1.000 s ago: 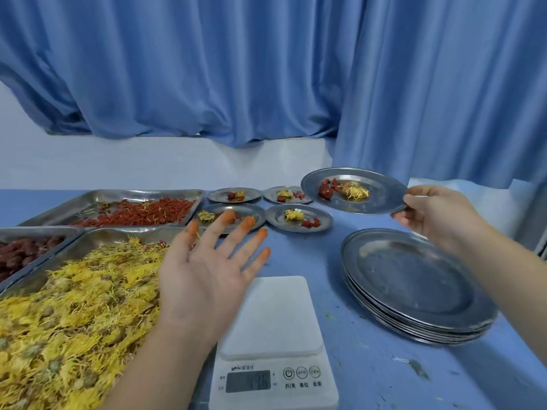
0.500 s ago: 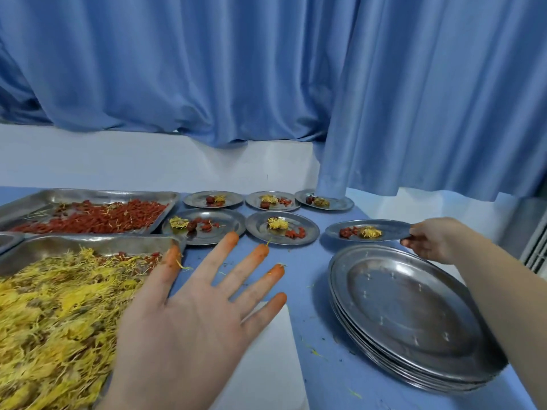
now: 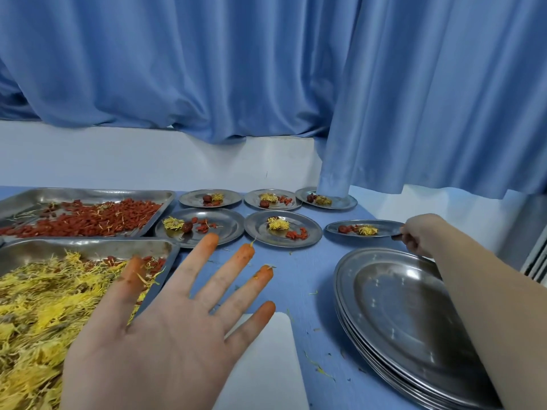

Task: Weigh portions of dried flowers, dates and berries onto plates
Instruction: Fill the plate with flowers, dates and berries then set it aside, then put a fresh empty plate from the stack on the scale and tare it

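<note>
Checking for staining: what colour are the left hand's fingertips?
Orange fingertips on the left hand; head view.

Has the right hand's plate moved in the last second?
Yes. The held plate has dropped to table level, right of the front-row plates; the right hand grips its rim.

Your right hand pinches the rim of a small steel plate at centre right, level, carrying a date, berries and yellow flowers; five filled plates lie left of it.
</note>
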Tool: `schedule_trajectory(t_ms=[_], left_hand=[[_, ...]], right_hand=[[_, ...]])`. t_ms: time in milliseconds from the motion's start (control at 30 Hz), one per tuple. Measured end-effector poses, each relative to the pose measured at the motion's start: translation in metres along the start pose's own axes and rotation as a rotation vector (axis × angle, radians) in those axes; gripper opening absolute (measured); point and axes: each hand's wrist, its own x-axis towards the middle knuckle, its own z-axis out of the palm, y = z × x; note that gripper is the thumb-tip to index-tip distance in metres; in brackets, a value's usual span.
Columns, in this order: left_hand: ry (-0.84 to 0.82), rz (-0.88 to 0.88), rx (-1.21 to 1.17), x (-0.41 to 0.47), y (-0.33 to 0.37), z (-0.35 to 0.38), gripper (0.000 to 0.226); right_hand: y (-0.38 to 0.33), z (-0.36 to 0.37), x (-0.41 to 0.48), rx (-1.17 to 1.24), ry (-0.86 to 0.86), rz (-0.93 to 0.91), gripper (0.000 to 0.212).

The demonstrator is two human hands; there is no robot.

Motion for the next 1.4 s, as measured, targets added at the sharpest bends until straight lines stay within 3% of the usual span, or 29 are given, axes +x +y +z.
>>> schedule_trajectory(t_ms=[300,400,533,633,900,1067,1200,1300,1400], left_hand=[[-0.051,-0.072,-0.042,0.002,0.010,-0.001,0.075],[0.011,-0.043,-0.048,0.001,0.010,0.001,0.075],[0.142,0.086,0.073,-0.001,0.004,0.016,0.071],[0.260,0.154,0.137,-0.004,0.002,0.024,0.063],[0.315,0.168,0.175,-0.009,0.002,0.038,0.063],[0.308,0.162,0.203,-0.009,-0.001,0.038,0.060],[0.319,0.154,0.223,-0.008,0.000,0.037,0.060],[0.328,0.165,0.235,-0.010,0.000,0.038,0.059],[0.334,0.180,0.244,-0.012,0.001,0.038,0.059]], right_hand=[[-0.016,0.028,-0.017,0.019,-0.087,-0.066,0.011],[-0.017,0.026,-0.032,0.020,-0.108,-0.138,0.023],[-0.019,0.024,-0.069,0.066,-0.183,-0.171,0.013],[-0.021,0.015,-0.106,0.052,-0.204,-0.319,0.012],[0.032,-0.027,-0.220,-0.148,-0.234,-0.797,0.012],[0.084,-0.026,-0.263,-0.420,-0.161,-1.054,0.007],[0.100,-0.021,-0.272,-0.761,-0.105,-1.111,0.031],[0.101,-0.016,-0.275,-0.809,-0.024,-1.148,0.011],[0.101,-0.014,-0.280,-0.817,0.048,-1.136,0.007]])
